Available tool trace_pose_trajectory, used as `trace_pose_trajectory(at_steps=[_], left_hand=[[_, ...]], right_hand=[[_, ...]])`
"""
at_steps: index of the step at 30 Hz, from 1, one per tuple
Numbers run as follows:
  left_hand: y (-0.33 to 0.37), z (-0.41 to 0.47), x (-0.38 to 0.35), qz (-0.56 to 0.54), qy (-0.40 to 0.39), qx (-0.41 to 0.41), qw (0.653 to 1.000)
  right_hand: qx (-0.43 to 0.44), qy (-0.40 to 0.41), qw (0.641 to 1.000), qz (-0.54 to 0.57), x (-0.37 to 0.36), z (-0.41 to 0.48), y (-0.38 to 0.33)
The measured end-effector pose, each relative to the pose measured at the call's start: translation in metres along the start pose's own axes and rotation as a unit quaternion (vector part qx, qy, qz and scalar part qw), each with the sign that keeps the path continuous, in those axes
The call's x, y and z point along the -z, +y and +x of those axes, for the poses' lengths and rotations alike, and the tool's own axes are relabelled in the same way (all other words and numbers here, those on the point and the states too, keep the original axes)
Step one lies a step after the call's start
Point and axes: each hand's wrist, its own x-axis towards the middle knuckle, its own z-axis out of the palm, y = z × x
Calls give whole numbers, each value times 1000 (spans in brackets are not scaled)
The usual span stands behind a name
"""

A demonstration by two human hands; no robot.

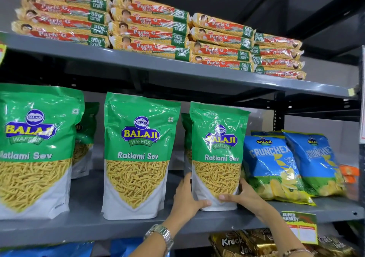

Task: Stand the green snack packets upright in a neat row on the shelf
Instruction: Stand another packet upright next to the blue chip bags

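Observation:
Three green Balaji Ratlami Sev packets stand upright along the front of the grey middle shelf (118, 227): one at the left (35, 148), one in the middle (138, 154), one at the right (217, 150). More green packets (87, 136) stand partly hidden behind them. My left hand (187, 197) grips the lower left side of the right packet. On its lower right side sits my right hand (245, 195), thumb across the front. The packet's base rests on the shelf.
Two blue Crunchex bags (276, 168) lean right beside the held packet. Stacks of Parle-G biscuit packs (148, 27) fill the shelf above. A supermarket price tag (300, 225) hangs on the shelf edge. Dark Krack Jack packs (241, 243) lie below.

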Motion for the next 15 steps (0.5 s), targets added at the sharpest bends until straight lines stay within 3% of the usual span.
trace_pose_trajectory(at_steps=[11, 13, 15], left_hand=[[11, -4, -7, -11, -20, 2, 1000], [19, -18, -6, -20, 10, -17, 1000], [25, -36, 1, -22, 72, -69, 995]], right_hand=[[7, 47, 999, -17, 1, -5, 1], [24, 107, 994, 14, -4, -8, -2], [69, 231, 970, 30, -16, -14, -13]])
